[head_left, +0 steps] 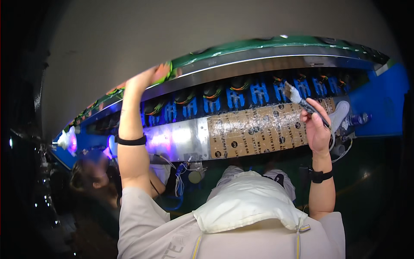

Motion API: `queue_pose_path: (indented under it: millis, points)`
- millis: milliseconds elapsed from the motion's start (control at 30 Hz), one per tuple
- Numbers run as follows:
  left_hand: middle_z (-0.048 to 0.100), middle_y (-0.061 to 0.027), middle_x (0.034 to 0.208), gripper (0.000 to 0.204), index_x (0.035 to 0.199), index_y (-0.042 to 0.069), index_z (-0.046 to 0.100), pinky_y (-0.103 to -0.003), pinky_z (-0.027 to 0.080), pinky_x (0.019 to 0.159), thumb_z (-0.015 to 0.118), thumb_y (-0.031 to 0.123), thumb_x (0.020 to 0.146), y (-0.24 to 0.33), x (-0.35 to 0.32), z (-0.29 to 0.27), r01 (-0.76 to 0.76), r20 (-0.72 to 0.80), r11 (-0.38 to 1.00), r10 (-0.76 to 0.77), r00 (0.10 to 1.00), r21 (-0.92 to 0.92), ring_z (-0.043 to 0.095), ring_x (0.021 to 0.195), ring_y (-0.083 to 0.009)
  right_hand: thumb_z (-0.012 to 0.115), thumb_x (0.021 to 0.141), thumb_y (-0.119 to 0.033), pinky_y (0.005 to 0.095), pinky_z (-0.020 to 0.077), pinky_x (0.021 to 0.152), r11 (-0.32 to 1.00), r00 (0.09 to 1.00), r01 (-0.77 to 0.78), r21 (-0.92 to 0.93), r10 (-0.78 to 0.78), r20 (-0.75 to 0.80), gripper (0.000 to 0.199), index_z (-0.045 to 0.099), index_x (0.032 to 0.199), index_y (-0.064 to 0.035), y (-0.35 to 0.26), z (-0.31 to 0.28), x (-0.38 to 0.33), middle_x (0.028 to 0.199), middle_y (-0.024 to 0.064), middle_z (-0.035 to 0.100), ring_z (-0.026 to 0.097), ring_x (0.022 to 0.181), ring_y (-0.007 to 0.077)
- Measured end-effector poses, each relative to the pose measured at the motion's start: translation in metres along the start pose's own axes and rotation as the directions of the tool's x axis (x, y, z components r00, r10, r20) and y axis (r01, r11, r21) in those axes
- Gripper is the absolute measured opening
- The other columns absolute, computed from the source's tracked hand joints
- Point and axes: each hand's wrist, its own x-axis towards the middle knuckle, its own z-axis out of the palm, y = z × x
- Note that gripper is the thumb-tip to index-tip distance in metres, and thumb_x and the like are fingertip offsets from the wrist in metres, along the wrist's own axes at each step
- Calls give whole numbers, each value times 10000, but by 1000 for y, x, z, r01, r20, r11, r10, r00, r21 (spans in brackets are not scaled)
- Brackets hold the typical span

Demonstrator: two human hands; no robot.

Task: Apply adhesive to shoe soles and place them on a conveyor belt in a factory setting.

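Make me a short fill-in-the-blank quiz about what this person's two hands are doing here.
The right hand holds a ____ with pale bristles.
The left hand reaches up to the machine's ____ edge.
Each wrist wears a ____ band.
The clips in the row are ____.

Missing words: brush; green; black; blue

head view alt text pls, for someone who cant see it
The right hand holds a small paintbrush up to a row of blue clips, while the left hand presses the green edge above. Brown taped cardboard lies below.
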Motion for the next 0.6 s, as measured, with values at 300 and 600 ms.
queue_pose_path:
  millis: [300,600]
  points:
    - [681,-321,1229,787,1416,-198,452,-396,500,1007,716,371,941,-68,6,22,-184,-323,982,166,932,-28,679,1156,-384,672,958,-98,192,502,745,994,996,-57,-92,51,-71,361,649,1284,56,7,39,-13,1001,70,721,659,836,86]
    - [678,-179,1215,381,1305,-92,585,-422,549,976,571,149,1010,-30,-174,57,73,16,210,-264,965,-975,694,1084,-276,672,936,-111,214,450,707,959,961,-278,-59,278,-4,262,722,1163,10,24,62,12,823,19,682,575,741,61]
